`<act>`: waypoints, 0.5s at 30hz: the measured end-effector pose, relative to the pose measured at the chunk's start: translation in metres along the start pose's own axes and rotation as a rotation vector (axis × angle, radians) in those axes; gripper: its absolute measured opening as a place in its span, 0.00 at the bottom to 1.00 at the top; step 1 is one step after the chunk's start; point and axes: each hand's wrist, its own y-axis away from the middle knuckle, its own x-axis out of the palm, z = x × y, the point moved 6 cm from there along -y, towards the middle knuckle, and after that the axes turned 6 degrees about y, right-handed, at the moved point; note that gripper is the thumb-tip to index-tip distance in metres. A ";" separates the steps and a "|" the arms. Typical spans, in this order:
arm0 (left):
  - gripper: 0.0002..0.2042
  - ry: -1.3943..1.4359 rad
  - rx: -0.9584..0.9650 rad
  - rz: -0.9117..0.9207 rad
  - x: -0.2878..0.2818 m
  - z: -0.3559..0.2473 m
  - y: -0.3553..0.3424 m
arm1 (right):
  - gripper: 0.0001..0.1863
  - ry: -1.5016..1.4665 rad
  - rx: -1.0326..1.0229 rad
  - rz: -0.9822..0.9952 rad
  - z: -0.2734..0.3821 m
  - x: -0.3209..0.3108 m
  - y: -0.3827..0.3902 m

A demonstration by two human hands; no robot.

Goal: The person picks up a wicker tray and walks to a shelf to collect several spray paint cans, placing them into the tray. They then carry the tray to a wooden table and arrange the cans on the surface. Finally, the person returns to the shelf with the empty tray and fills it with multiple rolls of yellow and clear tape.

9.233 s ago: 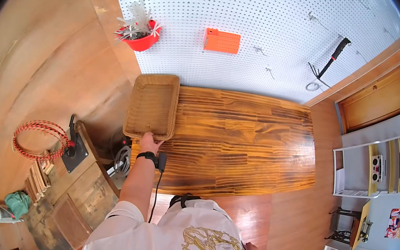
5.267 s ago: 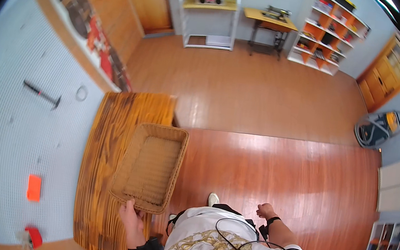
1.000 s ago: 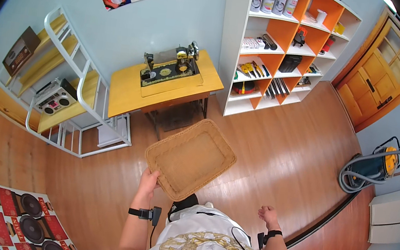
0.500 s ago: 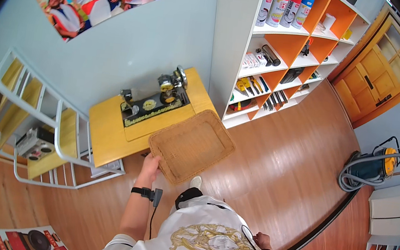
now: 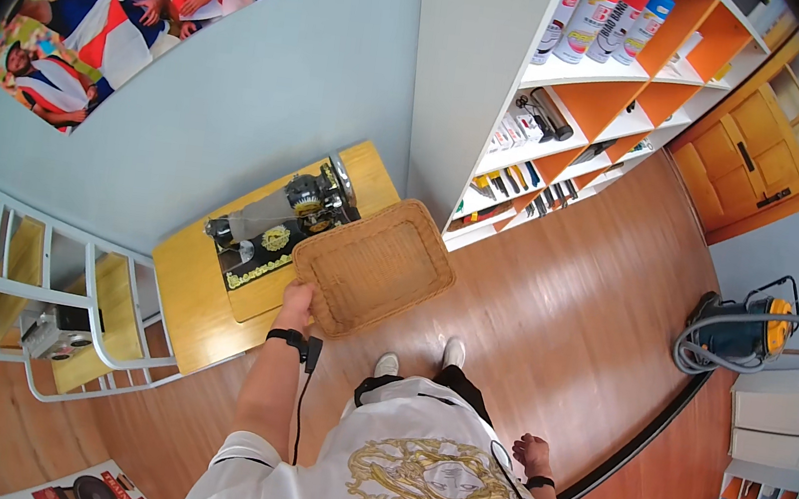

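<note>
Overhead, I see my left hand (image 5: 296,299) closed around the near-left edge of a shallow rectangular wicker tray (image 5: 374,266), carried out in front of me at about eleven o'clock. Its far corner hangs over a black sewing machine (image 5: 284,224) on a yellow table (image 5: 186,297). At four o'clock my right hand (image 5: 530,454) hangs empty at my side, fingers loosely curled.
</note>
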 end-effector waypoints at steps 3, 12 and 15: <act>0.15 0.014 0.106 -0.125 -0.013 0.020 -0.021 | 0.16 0.098 0.056 0.032 0.016 -0.017 -0.031; 0.24 -0.504 0.278 -0.666 -0.017 0.026 -0.003 | 0.12 0.178 -0.204 0.157 0.228 -0.062 -0.164; 0.25 -0.441 0.358 -0.804 -0.023 0.031 0.030 | 0.14 0.293 -0.477 0.103 0.352 -0.042 -0.171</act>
